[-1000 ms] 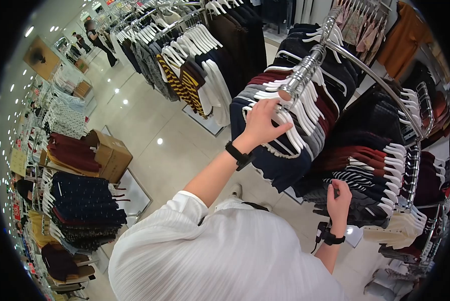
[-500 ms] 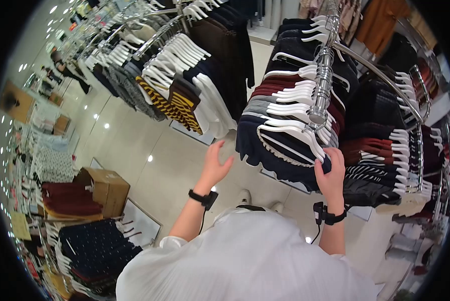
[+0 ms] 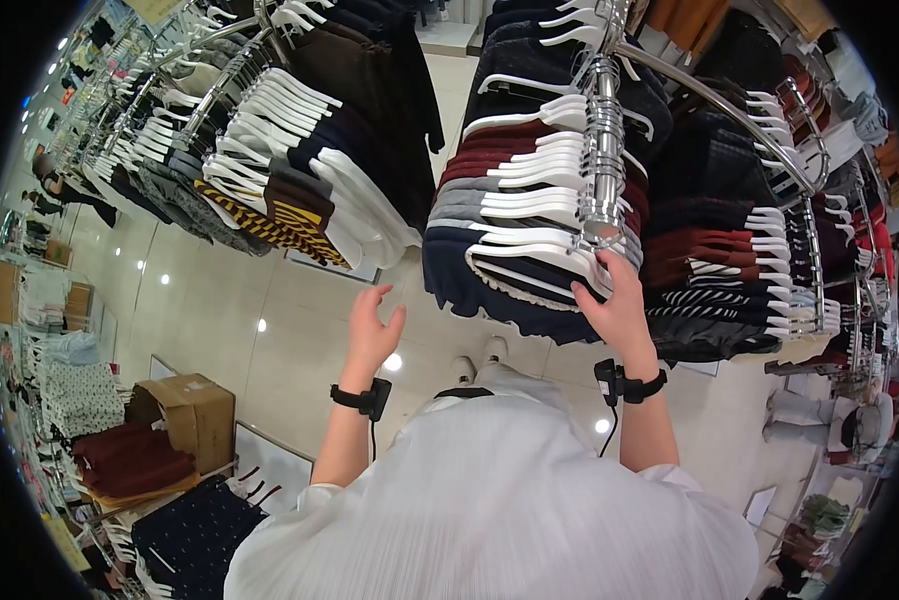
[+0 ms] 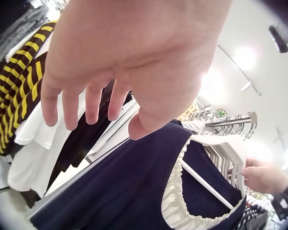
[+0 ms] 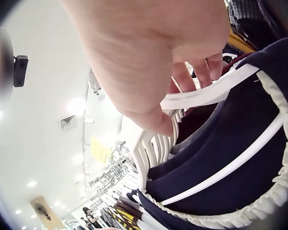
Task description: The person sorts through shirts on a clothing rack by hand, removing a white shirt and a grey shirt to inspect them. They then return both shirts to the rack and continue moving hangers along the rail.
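My right hand holds the right arm of the front white hanger, with the thumb on the near side and the fingers behind. From that hanger hangs a navy garment with a cream ruffled neckline, facing me at the near end of the rail. My left hand is in the air to the left of the garment, holding nothing. Its fingers are spread and relaxed, and in the left wrist view it overlaps the garment's upper edge.
Behind the front hanger, grey and maroon garments fill the rail. A lower rack of striped and dark clothes stands to the right. At left are another rack with a yellow-striped garment and a cardboard box.
My left hand has left the hangers at the rail's end and drawn back left. My right hand has come up from the lower rack to the front hanger, then along it towards the rail.
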### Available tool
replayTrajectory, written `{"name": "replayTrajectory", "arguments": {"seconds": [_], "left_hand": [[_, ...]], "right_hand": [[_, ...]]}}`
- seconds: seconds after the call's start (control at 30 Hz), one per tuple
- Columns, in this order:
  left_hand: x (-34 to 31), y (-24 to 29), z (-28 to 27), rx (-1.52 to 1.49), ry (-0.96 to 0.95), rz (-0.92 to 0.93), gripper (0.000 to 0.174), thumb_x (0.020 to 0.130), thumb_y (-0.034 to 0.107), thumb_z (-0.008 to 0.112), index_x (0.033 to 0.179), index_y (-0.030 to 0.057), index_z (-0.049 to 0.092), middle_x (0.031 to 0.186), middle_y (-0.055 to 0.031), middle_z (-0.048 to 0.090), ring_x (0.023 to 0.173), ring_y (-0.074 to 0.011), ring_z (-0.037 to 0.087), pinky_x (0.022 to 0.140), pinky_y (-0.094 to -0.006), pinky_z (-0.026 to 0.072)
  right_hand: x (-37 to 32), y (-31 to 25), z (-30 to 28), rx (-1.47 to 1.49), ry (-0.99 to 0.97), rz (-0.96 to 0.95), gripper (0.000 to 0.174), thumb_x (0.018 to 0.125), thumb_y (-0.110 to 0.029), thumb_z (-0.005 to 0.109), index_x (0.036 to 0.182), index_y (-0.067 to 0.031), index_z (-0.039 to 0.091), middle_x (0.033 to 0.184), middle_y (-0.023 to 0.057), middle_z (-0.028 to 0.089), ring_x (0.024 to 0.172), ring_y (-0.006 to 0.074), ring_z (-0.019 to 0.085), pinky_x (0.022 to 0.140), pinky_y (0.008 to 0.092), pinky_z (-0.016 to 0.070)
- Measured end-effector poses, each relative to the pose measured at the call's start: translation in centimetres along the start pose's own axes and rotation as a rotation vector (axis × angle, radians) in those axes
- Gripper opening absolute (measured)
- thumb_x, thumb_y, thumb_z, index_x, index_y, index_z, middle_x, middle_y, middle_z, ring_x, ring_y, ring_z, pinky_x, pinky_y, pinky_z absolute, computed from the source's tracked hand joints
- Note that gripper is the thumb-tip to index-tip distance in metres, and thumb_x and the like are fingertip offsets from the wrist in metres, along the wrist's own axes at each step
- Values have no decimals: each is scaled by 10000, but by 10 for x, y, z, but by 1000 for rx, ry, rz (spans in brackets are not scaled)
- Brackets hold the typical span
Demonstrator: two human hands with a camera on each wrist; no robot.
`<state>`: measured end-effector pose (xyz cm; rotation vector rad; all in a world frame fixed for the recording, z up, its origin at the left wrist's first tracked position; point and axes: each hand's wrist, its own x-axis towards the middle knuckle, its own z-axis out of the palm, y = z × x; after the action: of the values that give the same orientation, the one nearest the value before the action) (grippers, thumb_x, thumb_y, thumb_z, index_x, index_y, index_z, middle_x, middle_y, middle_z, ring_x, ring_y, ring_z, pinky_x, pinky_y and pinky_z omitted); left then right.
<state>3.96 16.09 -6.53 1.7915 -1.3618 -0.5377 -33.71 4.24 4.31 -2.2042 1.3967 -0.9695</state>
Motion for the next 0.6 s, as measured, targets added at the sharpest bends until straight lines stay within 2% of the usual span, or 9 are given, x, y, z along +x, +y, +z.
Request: {"name": "replayTrajectory", "arguments": {"seconds": [0.13,0.17,0.23,0.33,0.37,0.4,0.47,0.53,0.6], "left_hand": [[14,19,5,5,-9,-9,393,876,162,763,1229,22,659,1125,-182,662,1035,-351,636,915,-436,528],[19,22,6,6,-17,-14,387,876,162,763,1222,21,663,1122,-182,664,1032,-353,639,911,-436,531],[26,23,13,-15,5,-5,384,878,160,761,1221,20,663,1129,-185,664,1041,-357,640,915,-438,530],[34,23,13,-27,37,7,374,884,152,754,1219,16,661,1147,-191,663,1063,-369,643,925,-442,531],[37,23,13,-39,37,24,366,888,147,748,1217,12,660,1158,-194,663,1077,-377,645,931,-443,531],[39,23,11,-22,56,11,366,888,147,748,1217,12,660,1158,-194,663,1077,-377,645,931,-443,531],[47,20,4,-18,34,38,380,884,134,762,1231,22,656,1179,-172,668,1046,-331,668,924,-409,549],[57,21,-10,-16,30,28,364,883,126,757,1214,16,657,1160,-173,669,1050,-329,667,929,-406,545],[72,12,-21,-44,47,50,330,887,114,748,1189,8,665,1126,-166,680,1038,-322,674,918,-404,546]], "right_hand": [[17,-6,2,156,-107,76,472,839,-117,812,1248,16,618,1073,193,714,947,359,699,851,396,547],[23,-9,2,167,-116,66,472,839,-117,812,1248,16,618,1073,193,714,947,359,699,851,396,547],[28,-12,7,220,-117,104,371,835,-90,793,1159,30,658,978,184,729,861,338,719,788,384,553],[36,-7,19,247,-147,95,278,830,-75,775,1079,28,710,941,186,741,857,323,729,788,392,555],[38,-13,23,320,-89,123,217,828,-68,761,1022,27,746,922,193,750,869,324,733,791,387,555],[44,-25,19,285,-85,93,235,822,-71,763,1034,31,756,926,187,763,854,333,735,803,395,556],[38,-2,30,211,-102,103,232,817,-65,761,1032,21,750,970,183,757,890,333,728,819,398,553],[32,11,32,15,-76,8,338,827,-42,791,1147,-11,683,1035,108,753,977,207,715,898,348,539],[30,-2,30,114,-97,223,350,823,-41,786,1151,-23,665,1039,122,711,1005,265,700,929,363,527]]}}
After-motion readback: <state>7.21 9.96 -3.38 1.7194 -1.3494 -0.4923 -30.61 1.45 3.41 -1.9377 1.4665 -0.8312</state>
